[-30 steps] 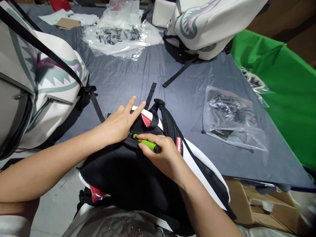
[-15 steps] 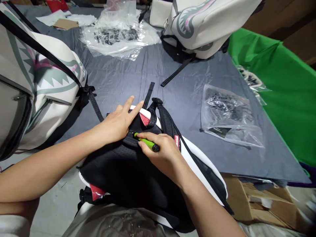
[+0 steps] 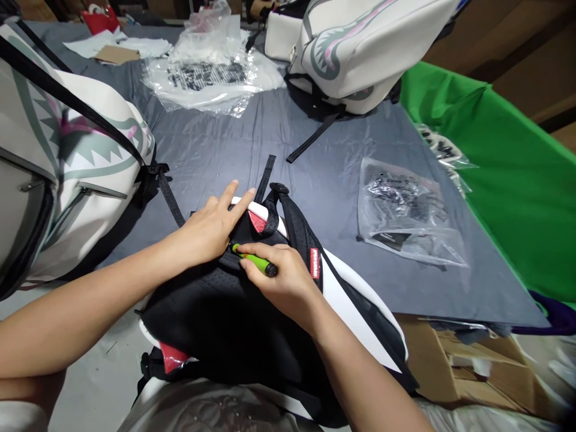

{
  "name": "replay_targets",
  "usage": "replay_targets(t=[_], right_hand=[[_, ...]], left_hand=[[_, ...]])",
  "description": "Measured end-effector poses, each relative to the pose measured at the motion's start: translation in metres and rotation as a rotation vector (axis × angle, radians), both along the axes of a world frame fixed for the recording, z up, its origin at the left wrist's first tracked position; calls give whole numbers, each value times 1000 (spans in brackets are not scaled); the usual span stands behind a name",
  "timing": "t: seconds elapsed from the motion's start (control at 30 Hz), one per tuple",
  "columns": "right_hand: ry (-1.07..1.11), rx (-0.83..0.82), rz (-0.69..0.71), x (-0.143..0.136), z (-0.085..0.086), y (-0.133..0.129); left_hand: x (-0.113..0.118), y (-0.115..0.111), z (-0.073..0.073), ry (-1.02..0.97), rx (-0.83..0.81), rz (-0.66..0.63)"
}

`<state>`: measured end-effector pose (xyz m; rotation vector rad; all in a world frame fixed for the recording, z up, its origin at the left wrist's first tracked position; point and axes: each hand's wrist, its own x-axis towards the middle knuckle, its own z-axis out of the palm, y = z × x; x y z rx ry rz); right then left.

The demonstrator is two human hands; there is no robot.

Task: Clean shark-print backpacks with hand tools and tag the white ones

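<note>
Across the table's near edge and my lap lies a black and white backpack [image 3: 234, 324], its black padded back facing up. My left hand [image 3: 204, 233] presses flat on the upper part of that back, fingers spread towards the top strap. In my right hand [image 3: 288, 282] is a green pen-shaped tool [image 3: 258, 263] with a black end, pinched between thumb and fingers. Its tip meets the black fabric right beside my left hand; what lies under the tip is hidden. A red label [image 3: 314, 263] shows on the shoulder strap.
White shark-mouth backpacks stand at the left [image 3: 103, 126] and far right [image 3: 360, 48] of the grey-covered table [image 3: 324, 192]. A clear plastic bag [image 3: 411, 210] lies to the right, more plastic wrapping [image 3: 211, 78] at the back. An open cardboard box [image 3: 490, 366] sits below the right edge.
The view has shifted slightly, so everything sits a little further left. My hands, the green tool and the backpack keep nearly the same positions relative to each other.
</note>
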<state>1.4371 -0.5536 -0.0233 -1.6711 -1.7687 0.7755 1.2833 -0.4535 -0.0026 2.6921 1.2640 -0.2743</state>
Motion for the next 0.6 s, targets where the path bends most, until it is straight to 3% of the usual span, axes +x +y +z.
replay_targets(t=[0.13,0.3,0.43,0.53,0.6], right_hand=[[-57,5,4,1,2,-1],[19,8,5,-1,-1,1],[77,4,21,-4,10,-5],[73,99,-47,14,28,-16],[61,258,-174,43,36,-28]], left_hand=[[-3,1,-4,-19,33,-7],[-5,2,-6,-31,57,-29],[-11,1,-8,-71,77,-49],[-17,7,-16,-126,108,-71],[-19,13,-24,-180,106,-93]])
